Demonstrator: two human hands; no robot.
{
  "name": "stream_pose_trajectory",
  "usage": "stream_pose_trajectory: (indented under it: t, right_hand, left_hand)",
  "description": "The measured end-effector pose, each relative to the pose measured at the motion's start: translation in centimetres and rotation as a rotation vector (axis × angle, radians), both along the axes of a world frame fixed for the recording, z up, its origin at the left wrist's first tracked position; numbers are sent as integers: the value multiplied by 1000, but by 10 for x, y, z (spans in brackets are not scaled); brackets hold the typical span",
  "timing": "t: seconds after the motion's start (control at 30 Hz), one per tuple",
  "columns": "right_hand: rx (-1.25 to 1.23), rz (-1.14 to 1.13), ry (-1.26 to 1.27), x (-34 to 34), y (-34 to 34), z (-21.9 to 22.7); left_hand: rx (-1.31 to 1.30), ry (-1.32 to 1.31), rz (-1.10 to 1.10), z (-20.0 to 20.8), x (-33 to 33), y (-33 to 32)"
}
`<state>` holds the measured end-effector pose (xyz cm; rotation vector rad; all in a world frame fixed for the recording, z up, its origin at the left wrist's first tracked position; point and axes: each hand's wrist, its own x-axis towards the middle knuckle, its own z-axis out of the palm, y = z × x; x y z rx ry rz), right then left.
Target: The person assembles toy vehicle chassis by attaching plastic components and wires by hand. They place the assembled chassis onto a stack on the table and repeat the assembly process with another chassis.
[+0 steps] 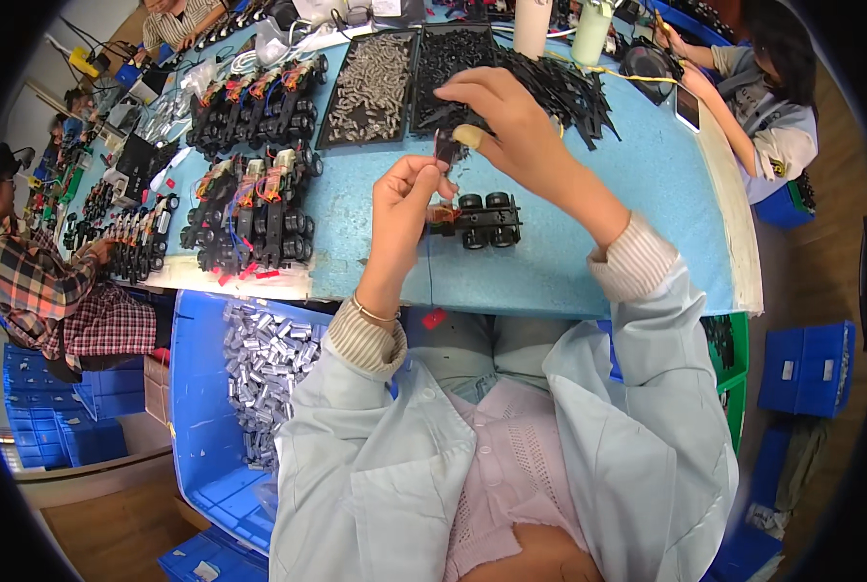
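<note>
My left hand [406,199] is closed in a pinch on a small dark part with thin wires [445,147], held up above the table. Just to its right, my right hand [516,126] has thumb and fingers spread apart, and a yellow cover [468,136] sits on the thumb. That thumb is close to the part; whether they touch I cannot tell. Below the hands lies a small black toy car chassis [491,221] with wheels and wired parts at its left end. A thin wire hangs past the table edge to a red connector [434,318].
Several finished-looking wheeled chassis [259,209] stand in rows at the left. Behind are a tray of metal screws [367,87], a tray of black parts [433,58] and black strips [569,97]. A blue bin [196,388] holds silver motors. Co-workers sit left and right.
</note>
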<state>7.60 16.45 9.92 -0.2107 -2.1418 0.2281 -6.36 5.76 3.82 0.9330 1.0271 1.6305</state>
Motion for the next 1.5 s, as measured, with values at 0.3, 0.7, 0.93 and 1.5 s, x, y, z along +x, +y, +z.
stream_pose_trajectory:
  t: [0.3, 0.7, 0.93, 1.5]
  right_hand:
    - [-1172, 112, 133, -6, -31, -40]
    - [-1460, 412, 406, -29, -43, -60]
    - [-1106, 174, -133, -3, -6, -91]
    - [-429, -71, -96, 7, -26, -32]
  left_hand:
    - [31, 133, -1, 0, 1, 6]
    - [75, -417, 219, 0, 4, 12]
    - [-133, 378, 168, -24, -42, 19]
    - [296, 879, 392, -5, 3, 9]
